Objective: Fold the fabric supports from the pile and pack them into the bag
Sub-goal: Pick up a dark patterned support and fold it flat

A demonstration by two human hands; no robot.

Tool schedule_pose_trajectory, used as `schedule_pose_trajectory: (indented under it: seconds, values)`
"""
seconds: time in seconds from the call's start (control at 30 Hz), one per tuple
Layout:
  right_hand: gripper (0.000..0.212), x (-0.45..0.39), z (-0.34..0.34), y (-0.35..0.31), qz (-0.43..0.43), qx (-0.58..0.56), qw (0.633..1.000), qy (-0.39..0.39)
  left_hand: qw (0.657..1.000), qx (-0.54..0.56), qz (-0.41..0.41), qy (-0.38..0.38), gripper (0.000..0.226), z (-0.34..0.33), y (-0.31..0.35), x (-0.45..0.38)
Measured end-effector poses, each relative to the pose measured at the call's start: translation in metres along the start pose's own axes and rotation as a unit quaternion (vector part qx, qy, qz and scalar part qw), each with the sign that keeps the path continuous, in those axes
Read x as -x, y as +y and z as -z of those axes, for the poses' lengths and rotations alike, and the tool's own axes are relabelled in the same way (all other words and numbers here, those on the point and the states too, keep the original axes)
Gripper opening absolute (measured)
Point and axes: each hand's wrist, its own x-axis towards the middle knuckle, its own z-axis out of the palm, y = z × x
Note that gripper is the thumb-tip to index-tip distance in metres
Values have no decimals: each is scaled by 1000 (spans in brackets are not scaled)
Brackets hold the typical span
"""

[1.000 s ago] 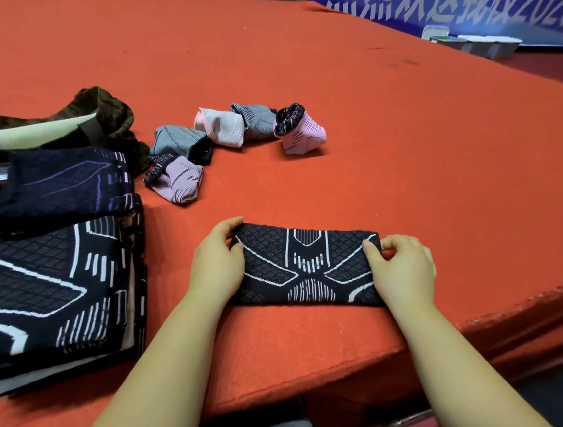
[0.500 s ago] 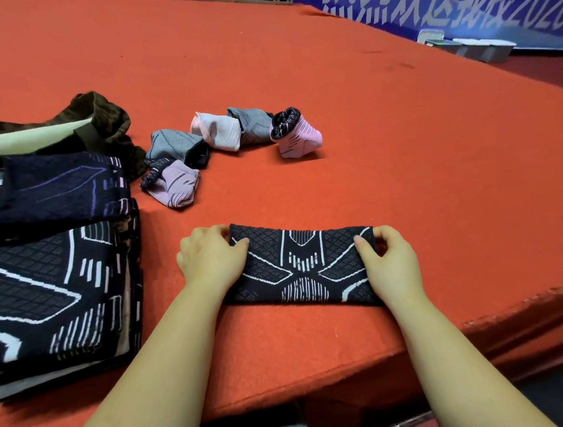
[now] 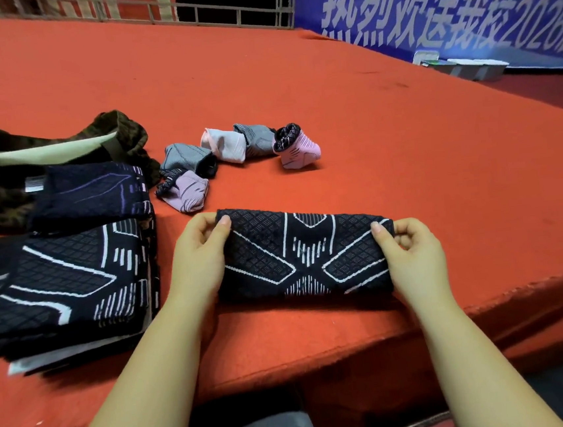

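— What are you doing at this moment?

— I am folding one black fabric support (image 3: 306,255) with white lines. It is lying flat on the red table (image 3: 405,153), near the front edge, and it is stretching between my two hands.

— Going from the left, what is lying around you?

— At the far left the camouflage bag (image 3: 60,141) is lying open, and just in front of it the pile (image 3: 56,279) of dark supports is waiting. A little to the right of the bag, some small pink and grey supports (image 3: 229,153) are sitting in a loose group, well apart from my hands.

— And your hands?

— My left hand (image 3: 198,255) is pinching the far left corner, thumb on top and the fingers curled under the edge. My right hand (image 3: 411,256) is pinching the far right corner in the same way. So both hands are closing on the same piece — one at each end.

— How are you planning to make this fold good?

— I think both corners should be lifting together and coming toward me at the same speed, so the far edge is meeting the near edge evenly. If one side is going faster, the fold is becoming crooked — then it is packing badly in the bag.
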Motion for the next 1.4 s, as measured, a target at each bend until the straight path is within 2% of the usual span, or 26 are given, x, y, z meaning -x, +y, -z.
schedule_pose_trajectory:
  seconds: [0.13, 0.27, 0.33, 0.4, 0.43, 0.5, 0.57, 0.67, 0.73, 0.83, 1.0, 1.03, 1.1, 1.17, 1.2, 1.3, 1.4]
  values:
    - [27, 3, 11, -16, -11, 19, 998, -63, 996, -65, -27, 53, 13, 15, 11, 12]
    - [26, 6, 0, -3, -51, 139, 984, -99, 973, -220, 60, 23, 6, 18, -3, 17]
    - [20, 13, -10, 7, -76, 186, 974, -106, 947, -308, 86, -17, 26, 17, -12, 23]
    - [35, 25, -17, 8, -62, 237, 965, -96, 911, -406, 59, -29, 53, 15, -17, 31]
    - [44, 31, -21, 6, -27, 258, 962, -85, 889, -456, 23, -23, 61, 12, -16, 35]
    - [47, 42, -30, -3, 85, 254, 959, -95, 855, -513, -68, -43, 64, 4, -12, 42]
    - [43, 52, -43, -11, 170, 240, 940, -171, 825, -538, -124, -120, 60, -9, -8, 46]
    - [47, 61, -61, -14, 176, 252, 908, -285, 772, -582, -127, -222, 56, -22, -13, 50]
    - [52, 62, -65, -7, 140, 306, 883, -328, 758, -599, -85, -244, 57, -19, -23, 48]
    - [66, 62, -58, 7, 87, 383, 858, -332, 755, -607, -45, -244, 65, -5, -35, 48]
    - [80, 64, -45, 13, 32, 433, 853, -290, 776, -599, -11, -196, 72, 12, -37, 51]
    - [80, 65, -45, 11, 34, 435, 855, -281, 793, -584, -12, -174, 71, 13, -35, 52]
    - [78, 69, -48, 8, 59, 418, 866, -268, 848, -519, -13, -109, 63, 14, -31, 56]
    - [83, 82, -53, 3, 106, 372, 878, -284, 900, -431, 16, -61, 54, 17, -23, 59]
    - [89, 90, -57, 0, 130, 349, 879, -298, 913, -403, 43, -53, 52, 19, -19, 60]
    - [100, 110, -70, -8, 171, 310, 878, -323, 905, -407, 105, -68, 52, 23, -14, 58]
    - [88, 116, -86, -17, 176, 287, 882, -330, 941, -318, 99, -64, 51, 22, -10, 59]
